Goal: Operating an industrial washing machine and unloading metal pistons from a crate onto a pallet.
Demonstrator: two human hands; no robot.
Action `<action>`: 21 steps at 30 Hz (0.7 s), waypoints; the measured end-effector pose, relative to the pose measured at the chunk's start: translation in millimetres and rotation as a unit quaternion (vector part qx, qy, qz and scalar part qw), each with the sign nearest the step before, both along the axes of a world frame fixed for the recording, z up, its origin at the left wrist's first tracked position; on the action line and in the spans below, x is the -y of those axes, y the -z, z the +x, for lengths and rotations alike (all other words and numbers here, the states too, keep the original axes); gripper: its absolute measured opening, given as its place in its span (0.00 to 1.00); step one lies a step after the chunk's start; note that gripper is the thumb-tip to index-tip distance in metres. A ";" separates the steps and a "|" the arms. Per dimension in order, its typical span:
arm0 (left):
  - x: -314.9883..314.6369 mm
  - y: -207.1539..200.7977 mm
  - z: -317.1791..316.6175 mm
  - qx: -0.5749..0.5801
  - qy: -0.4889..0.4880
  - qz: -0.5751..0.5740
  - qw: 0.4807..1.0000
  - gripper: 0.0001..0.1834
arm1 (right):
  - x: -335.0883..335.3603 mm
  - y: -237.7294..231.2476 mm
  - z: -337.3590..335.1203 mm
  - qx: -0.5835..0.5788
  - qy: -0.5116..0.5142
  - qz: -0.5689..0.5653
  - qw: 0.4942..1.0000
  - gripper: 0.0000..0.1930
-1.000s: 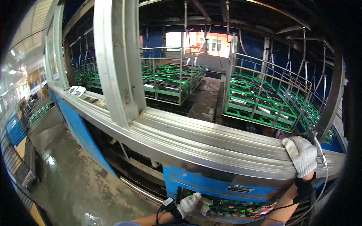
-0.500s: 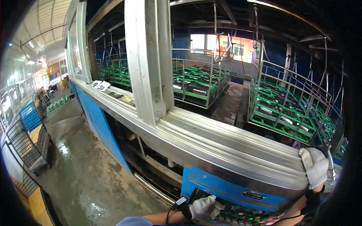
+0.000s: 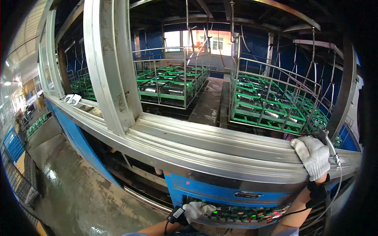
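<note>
White knit gloves cover both my hands. My left hand (image 3: 197, 210) reaches over the control panel (image 3: 236, 215), its fingers stretched toward rows of small coloured buttons and green and red lights. A black cuff with a small boxy device (image 3: 176, 212) sits at that wrist. On the metal window sill (image 3: 220, 151) rests my right hand (image 3: 313, 156), fingers lying forward and the thumb apart. Right beside it is a metal spray-gun-like tool (image 3: 329, 143) with a thin hose (image 3: 339, 188) hanging down. The tool's handle shows outside my fingers; whether they touch its upper end is hidden.
Behind the sill hang wire-framed racks (image 3: 271, 104) with green bars holding dark parts. A metal post (image 3: 114, 70) rises from the sill. Small white papers (image 3: 72, 99) lie farther left. Wet floor (image 3: 75, 185) and a crate cart (image 3: 23, 173) are at left.
The view has swung right, so the post, racks and hands sit farther left. My left hand stays at the panel, with more of the buttons showing. The right hand remains on the sill.
</note>
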State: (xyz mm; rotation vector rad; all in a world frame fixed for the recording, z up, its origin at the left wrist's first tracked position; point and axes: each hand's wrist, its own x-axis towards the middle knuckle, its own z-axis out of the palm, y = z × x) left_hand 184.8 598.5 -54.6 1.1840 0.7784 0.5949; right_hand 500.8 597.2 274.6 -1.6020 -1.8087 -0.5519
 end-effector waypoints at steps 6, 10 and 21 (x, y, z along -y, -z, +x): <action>-17.0 47.9 -16.6 0.215 0.121 -0.017 0.969 0.20 | -0.6 -1.2 -4.3 -0.022 -0.027 0.004 0.999 0.16; -12.1 31.3 -5.1 0.375 0.106 0.098 0.916 0.18 | -2.5 1.8 -0.9 -0.011 -0.023 0.008 1.000 0.16; -11.6 6.9 13.1 -0.012 0.016 0.020 1.000 0.17 | 19.6 -4.7 4.8 -0.011 0.022 0.012 1.000 0.17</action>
